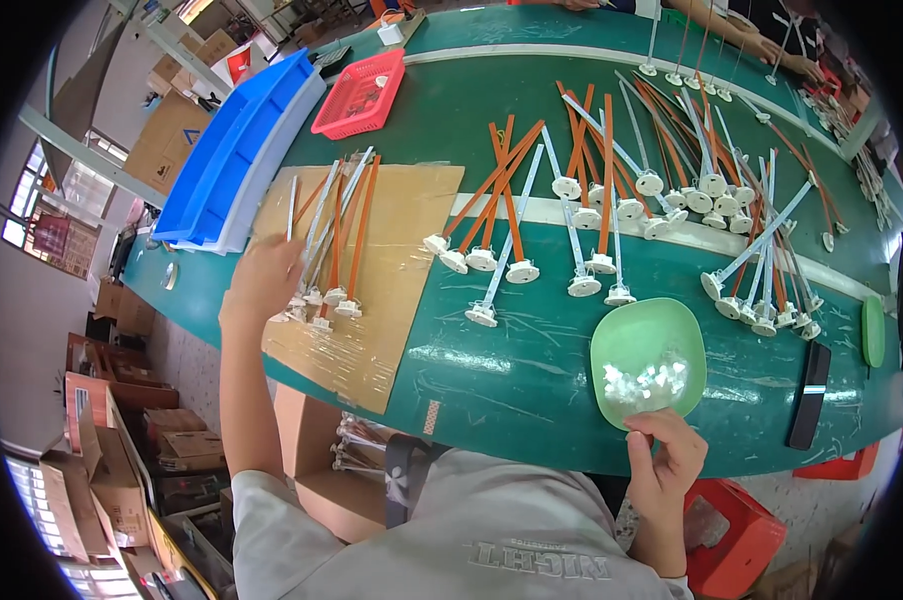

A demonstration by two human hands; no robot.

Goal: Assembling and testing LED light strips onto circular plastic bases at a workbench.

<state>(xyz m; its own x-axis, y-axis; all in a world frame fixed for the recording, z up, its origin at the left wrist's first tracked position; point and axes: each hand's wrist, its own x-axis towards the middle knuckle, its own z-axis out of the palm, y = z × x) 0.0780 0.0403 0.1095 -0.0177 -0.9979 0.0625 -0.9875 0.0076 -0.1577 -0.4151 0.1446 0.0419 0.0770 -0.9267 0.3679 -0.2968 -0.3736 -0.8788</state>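
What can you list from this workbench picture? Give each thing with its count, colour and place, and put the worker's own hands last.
table: one, green, across the middle.
cardboard sheet: one, brown, taped on the table's left part.
strip parts with round white bases: many, orange and white, spread over the table.
bowl: one, pale green, near edge, holding small white pieces.
basket: one, red, far left.
trays: stacked, blue and white, left end.
stool: one, red, under the table.
left hand: on the strips on the cardboard.
right hand: at the bowl's near rim.

Head cam looks steeply down, close over green table (532, 380) w/ fisheye bend.
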